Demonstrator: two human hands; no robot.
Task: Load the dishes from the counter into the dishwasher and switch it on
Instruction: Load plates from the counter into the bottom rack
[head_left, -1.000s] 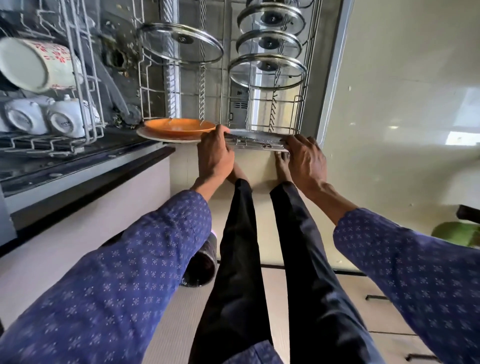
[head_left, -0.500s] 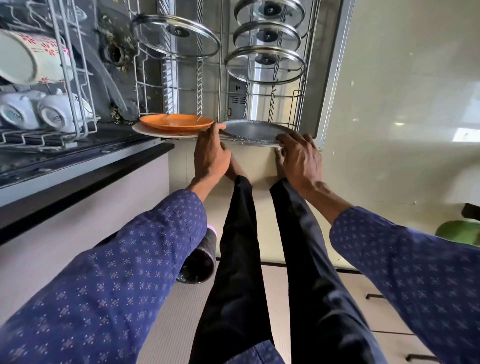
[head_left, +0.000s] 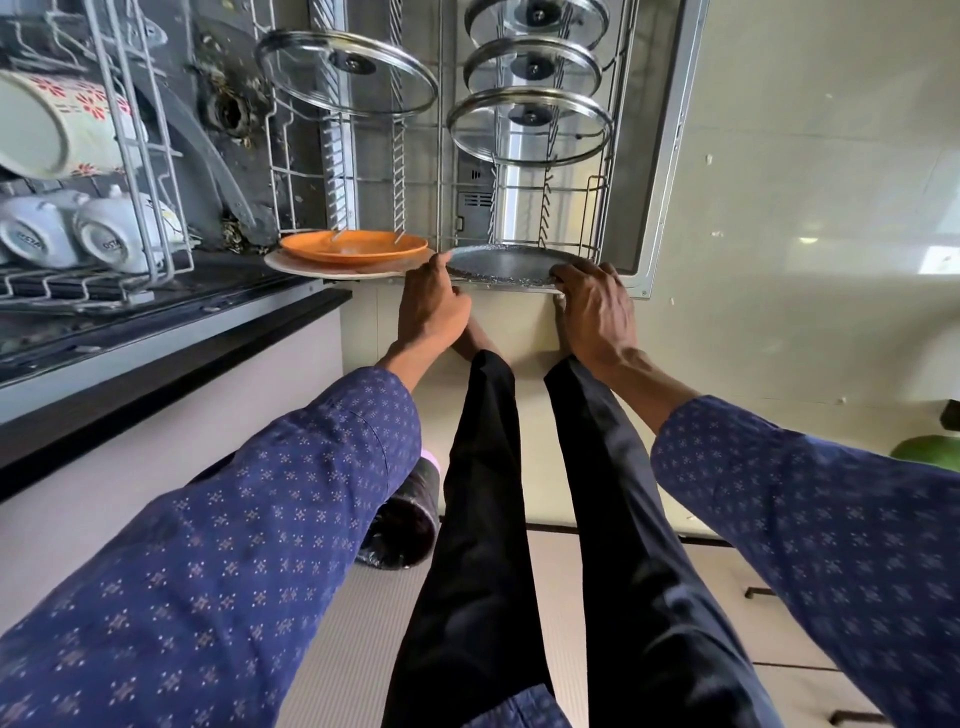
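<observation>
Both hands hold one flat, round, grey metal plate (head_left: 501, 266) near the middle of the frame. Left hand (head_left: 431, 306) pinches its left edge and right hand (head_left: 597, 306) curls over its right edge. It lies flat, edge toward us, long side running left to right, at the front of the white wire dishwasher rack (head_left: 597, 218). Just left sits an orange bowl (head_left: 353, 248). Higher up, glass lids (head_left: 530, 124) stand in the rack.

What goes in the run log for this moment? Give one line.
phase: loading lower rack | left hand: grips steel plate | right hand: grips same plate | orange plate: racked
</observation>
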